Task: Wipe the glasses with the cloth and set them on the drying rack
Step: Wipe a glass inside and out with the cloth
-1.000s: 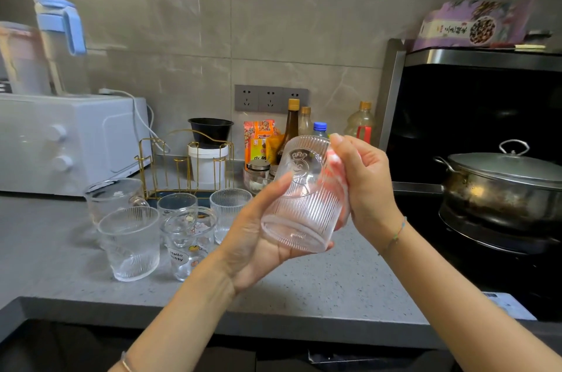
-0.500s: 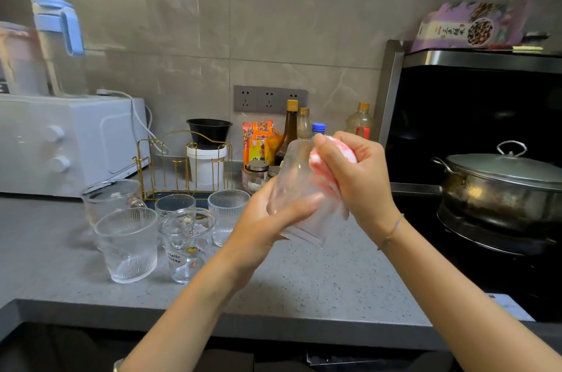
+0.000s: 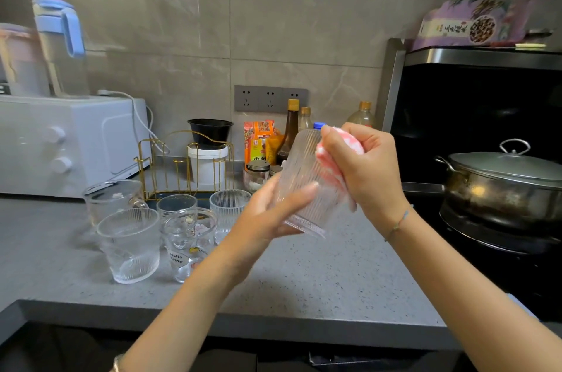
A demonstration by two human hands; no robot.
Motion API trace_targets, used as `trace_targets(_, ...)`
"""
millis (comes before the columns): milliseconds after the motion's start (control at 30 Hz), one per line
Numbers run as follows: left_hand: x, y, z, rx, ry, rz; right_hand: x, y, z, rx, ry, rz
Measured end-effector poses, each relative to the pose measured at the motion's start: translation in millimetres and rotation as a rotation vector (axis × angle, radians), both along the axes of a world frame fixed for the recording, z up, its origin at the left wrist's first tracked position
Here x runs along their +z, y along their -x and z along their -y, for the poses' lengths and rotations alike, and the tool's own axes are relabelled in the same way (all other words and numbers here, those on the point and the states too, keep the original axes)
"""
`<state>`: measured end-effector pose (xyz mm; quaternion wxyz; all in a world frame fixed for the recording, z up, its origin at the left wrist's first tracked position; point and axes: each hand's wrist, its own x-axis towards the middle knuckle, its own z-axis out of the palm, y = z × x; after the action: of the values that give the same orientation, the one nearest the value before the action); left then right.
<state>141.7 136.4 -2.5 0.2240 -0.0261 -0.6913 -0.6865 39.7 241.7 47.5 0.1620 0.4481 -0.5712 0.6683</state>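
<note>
Held thing: a ribbed clear glass tumbler (image 3: 304,186) is carried between the two hands, above the grey speckled stone table (image 3: 334,274) and touching nothing on it.
Long axis: close to upright, with the top leaned a little away from the person; the wider end, judged to be the mouth, is turned down.
Left hand (image 3: 267,216): curled round the tumbler's lower wall from the left, fingers laid across the ribs.
Right hand (image 3: 362,167): closed round a bunched pink-and-white checked cloth (image 3: 331,164), which is pressed against the tumbler's upper right wall.
Step in hand: the outside wall is judged to be under wiping; racking is not yet done.
Relation that matters: the gold wire drying rack (image 3: 182,164) lies to the left of and beyond the left hand, well apart from the tumbler. The left hand is the nearer one and already carries the glass, so a reach leftward and away is called for.
In between: five clear glasses (image 3: 129,245) are stood mouth-up on the table, just left of the left hand and in front of the rack; they would have to be passed over.
Materials: the tumbler is hard, thin-looking and finely fluted, probably slick if damp; the cloth is soft and easily crumpled; the rack is thin, rigid wire with upright pegs.
Risk: a glass in the cluster could be knocked in passing.
Beyond the right hand: a steel lidded pot (image 3: 501,186) is set well apart.
</note>
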Motion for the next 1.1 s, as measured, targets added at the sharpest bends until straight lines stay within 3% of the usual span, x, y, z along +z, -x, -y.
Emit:
trace_targets(67, 1, 0, -4, 0.106, 0.123, -0.031, 3, -3, 1, 0.013, -0.002, -0.017)
trace_targets(200, -1, 0, -7, 0.120, 0.128, -0.108, 4, -5, 1, 0.062, 0.006, 0.009)
trace_targets(367, -3, -5, -5, -0.084, -0.212, -0.055, -2, -5, 3, 0.082, 0.039, -0.001)
trace_targets(500, -6, -5, -7, -0.479, -0.641, -0.051, -6, -3, 3, 0.167, 0.084, 0.027)
trace_targets(567, -10, -3, -6, -0.577, -0.749, -0.041, -9, -1, 4, 0.157, 0.081, 0.036)
trace_targets(667, -12, 0, 0, -0.479, -0.639, -0.001, -12, 2, 5, 0.138, 0.050, 0.069)
trace_targets(900, 2, -4, 8, -0.064, 0.029, 0.116, -5, 2, 3, 0.023, -0.035, -0.007)
trace_targets(1000, 2, -3, 3, 0.038, 0.123, 0.070, -6, -1, 5, 0.021, -0.023, 0.010)
trace_targets(1100, 0, -4, 1, 0.012, 0.072, 0.024, -8, -2, 9, 0.000, -0.022, -0.001)
